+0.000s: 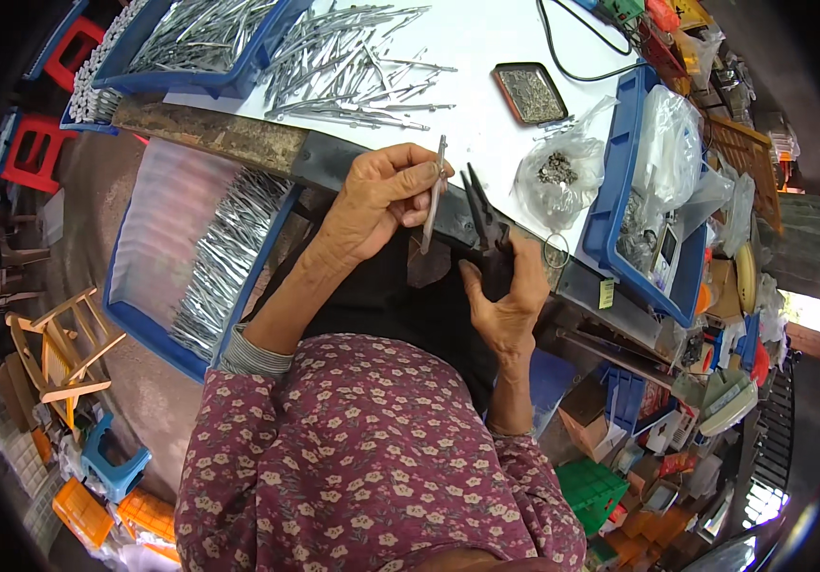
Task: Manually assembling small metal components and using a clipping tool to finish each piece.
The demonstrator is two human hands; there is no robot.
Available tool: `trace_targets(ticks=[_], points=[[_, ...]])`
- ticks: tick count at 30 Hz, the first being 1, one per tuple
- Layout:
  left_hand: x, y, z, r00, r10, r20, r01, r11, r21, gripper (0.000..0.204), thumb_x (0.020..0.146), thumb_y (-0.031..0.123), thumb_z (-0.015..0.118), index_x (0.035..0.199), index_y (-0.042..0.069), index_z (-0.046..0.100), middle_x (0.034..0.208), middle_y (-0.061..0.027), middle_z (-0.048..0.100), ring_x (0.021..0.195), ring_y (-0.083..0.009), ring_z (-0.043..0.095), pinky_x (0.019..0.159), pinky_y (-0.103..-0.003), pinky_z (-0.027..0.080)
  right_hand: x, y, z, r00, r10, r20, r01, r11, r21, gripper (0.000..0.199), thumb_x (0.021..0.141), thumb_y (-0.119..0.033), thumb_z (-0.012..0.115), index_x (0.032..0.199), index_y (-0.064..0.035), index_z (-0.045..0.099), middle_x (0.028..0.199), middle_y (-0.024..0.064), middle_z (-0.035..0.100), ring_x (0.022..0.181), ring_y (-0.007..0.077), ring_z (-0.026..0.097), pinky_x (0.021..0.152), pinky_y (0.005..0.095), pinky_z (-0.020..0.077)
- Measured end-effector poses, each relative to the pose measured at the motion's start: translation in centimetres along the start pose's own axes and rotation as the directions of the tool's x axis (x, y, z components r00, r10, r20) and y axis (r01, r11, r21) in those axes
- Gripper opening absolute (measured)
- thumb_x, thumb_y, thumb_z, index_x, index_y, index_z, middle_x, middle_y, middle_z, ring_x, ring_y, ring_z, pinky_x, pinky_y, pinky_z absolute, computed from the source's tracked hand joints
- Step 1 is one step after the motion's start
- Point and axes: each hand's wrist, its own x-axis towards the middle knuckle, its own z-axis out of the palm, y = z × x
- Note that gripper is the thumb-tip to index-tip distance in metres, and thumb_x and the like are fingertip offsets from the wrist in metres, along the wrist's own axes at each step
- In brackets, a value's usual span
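My left hand (376, 200) is closed around a thin grey metal strip (432, 217), pinched between thumb and fingers and held nearly upright at the table's near edge. In my right hand (507, 310) are black long-nosed pliers (482, 212), their jaws a little apart, pointing away from me. The jaws are just right of the strip and do not touch it. Beyond my left hand, a loose pile of similar metal strips (343, 67) lies on the white tabletop (486, 33). A clear plastic bag (534, 181) with small metal pieces sits right of the pliers.
A small dark tray (531, 95) of tiny parts lies further back. A blue bin (617, 191) with plastic bags stands at right. Another blue bin (224, 84) of strips is at far left; a third (148, 334) sits below the table edge. A dark cable (572, 71) crosses the back.
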Motion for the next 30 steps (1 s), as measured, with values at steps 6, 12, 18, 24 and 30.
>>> trace_targets(ticks=[6, 12, 18, 24, 30], points=[[0.0, -0.2, 0.1, 0.997, -0.076, -0.032, 0.073, 0.994, -0.085, 0.015, 0.088, 0.008, 0.052, 0.096, -0.005, 0.054, 0.078, -0.0054, 0.058, 0.052, -0.0031, 0.045, 0.037, -0.014, 0.032, -0.4, 0.3, 0.1, 0.999, -0.052, 0.005, 0.052, 0.995, -0.09, 0.052, 0.058, -0.004, 0.071, 0.105, 0.0004, 0.049, 0.082, 0.0165, 0.05, 0.072, 0.0343, 0.052, 0.062, 0.0383, 0.0426], [-0.1, -0.8, 0.0, 0.993, -0.112, -0.023, 0.111, 0.991, -0.07, 0.014, 0.088, 0.008, 0.051, 0.094, -0.004, 0.054, 0.073, -0.0033, 0.056, 0.051, -0.0024, 0.043, 0.036, -0.014, 0.031, -0.8, 0.7, 0.3, 0.998, -0.07, 0.008, 0.07, 0.989, -0.133, 0.053, 0.058, -0.004, 0.07, 0.106, -0.0001, 0.048, 0.083, 0.0165, 0.05, 0.073, 0.0345, 0.052, 0.062, 0.0391, 0.0426], [-0.1, -0.8, 0.4, 0.991, -0.127, -0.032, 0.125, 0.991, -0.048, 0.013, 0.088, 0.008, 0.052, 0.094, -0.003, 0.054, 0.061, 0.002, 0.047, 0.049, -0.0016, 0.042, 0.036, -0.013, 0.03, -1.2, 1.1, 0.7, 0.999, -0.051, 0.012, 0.052, 0.985, -0.163, 0.05, 0.059, -0.005, 0.07, 0.103, -0.0001, 0.048, 0.081, 0.0164, 0.049, 0.071, 0.0344, 0.051, 0.061, 0.0392, 0.0421], [-0.3, -1.4, 1.4, 0.999, 0.006, -0.048, -0.003, 0.998, 0.063, 0.013, 0.086, 0.011, 0.056, 0.086, -0.001, 0.052, 0.059, 0.0004, 0.047, 0.048, -0.0035, 0.042, 0.037, -0.017, 0.03, -1.8, 0.6, 0.7, 0.994, 0.078, 0.08, -0.08, 0.996, 0.031, 0.04, 0.063, -0.005, 0.068, 0.098, 0.0003, 0.05, 0.076, 0.0146, 0.049, 0.065, 0.0302, 0.051, 0.059, 0.0348, 0.0417], [-0.2, -2.1, 2.5, 0.829, 0.519, 0.208, -0.418, 0.33, 0.846, 0.007, 0.084, 0.001, 0.054, 0.087, 0.0, 0.048, 0.067, -0.0044, 0.048, 0.055, -0.0093, 0.046, 0.048, -0.021, 0.038, -1.8, -1.3, -0.3, 0.83, 0.379, 0.409, -0.552, 0.66, 0.509, 0.029, 0.066, -0.011, 0.07, 0.088, -0.0015, 0.054, 0.067, -0.0045, 0.046, 0.061, 0.005, 0.038, 0.055, 0.0199, 0.0317]])
